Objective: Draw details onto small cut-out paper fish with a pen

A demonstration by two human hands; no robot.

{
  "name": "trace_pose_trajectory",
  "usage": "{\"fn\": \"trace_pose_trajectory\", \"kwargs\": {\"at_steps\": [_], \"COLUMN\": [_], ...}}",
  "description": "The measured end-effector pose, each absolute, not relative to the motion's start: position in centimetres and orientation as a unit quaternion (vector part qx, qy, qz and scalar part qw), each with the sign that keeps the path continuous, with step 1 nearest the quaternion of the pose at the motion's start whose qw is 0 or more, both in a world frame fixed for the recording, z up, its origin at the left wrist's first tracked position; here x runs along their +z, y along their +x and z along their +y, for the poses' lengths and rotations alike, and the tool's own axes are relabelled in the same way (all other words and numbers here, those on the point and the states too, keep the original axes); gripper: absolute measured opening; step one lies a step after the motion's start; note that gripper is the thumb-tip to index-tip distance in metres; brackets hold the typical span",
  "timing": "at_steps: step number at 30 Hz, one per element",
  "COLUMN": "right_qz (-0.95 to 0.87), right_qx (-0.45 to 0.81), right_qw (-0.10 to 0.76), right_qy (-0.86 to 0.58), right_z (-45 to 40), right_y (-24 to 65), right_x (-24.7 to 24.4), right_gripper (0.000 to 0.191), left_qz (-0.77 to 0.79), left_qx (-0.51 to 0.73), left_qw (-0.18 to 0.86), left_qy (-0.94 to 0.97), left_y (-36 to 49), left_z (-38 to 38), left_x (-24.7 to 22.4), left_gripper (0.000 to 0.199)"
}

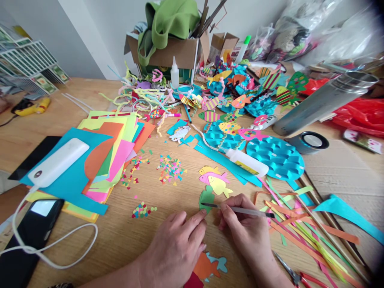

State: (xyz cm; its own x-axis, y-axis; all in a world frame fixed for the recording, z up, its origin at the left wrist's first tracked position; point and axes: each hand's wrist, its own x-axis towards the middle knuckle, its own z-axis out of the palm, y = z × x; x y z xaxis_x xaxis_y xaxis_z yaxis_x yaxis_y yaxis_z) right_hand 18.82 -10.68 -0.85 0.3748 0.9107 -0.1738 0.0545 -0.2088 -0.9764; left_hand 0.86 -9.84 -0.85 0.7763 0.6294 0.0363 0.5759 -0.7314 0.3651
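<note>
A thin dark-tipped pen [249, 211] is held in my right hand [244, 228], its tip touching a green paper fish [206, 199]. The fingertips of my left hand [180, 246] press on the lower edge of that green fish; the fingers are stretched out. Just above lie yellow and pink paper fish [220, 184], partly overlapping. Below and between my hands are an orange paper fish [205, 266], a light blue one [221, 264] and a dark red piece [193, 281], partly covered by my left hand.
Coloured paper sheets [99, 160], a white power bank [58, 162] and a phone [30, 240] lie left. Confetti piles [172, 169] sit mid-table. Right are a glue bottle [247, 162], blue textured discs [276, 158], paper strips [312, 236], pliers [297, 276] and a steel flask [324, 102].
</note>
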Motion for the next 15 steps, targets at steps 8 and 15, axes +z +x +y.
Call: {"fn": "trace_pose_trajectory", "kwargs": {"at_steps": [8,15], "right_qz": [-0.382,-0.378], "right_qx": [0.420,0.423], "right_qw": [0.504,0.507], "right_qy": [-0.651,-0.650], "right_z": [-10.75,-10.78], "right_y": [18.83,18.80], "right_x": [-0.94,-0.99], "right_gripper": [0.028,0.027], "left_qz": [0.326,0.325], "left_qx": [0.090,0.091], "left_qw": [0.157,0.160], "left_qy": [0.928,0.927], "left_y": [0.92,0.88], "left_z": [-9.89,-9.83], "left_x": [-0.85,-0.90], "left_gripper": [0.034,0.033]}}
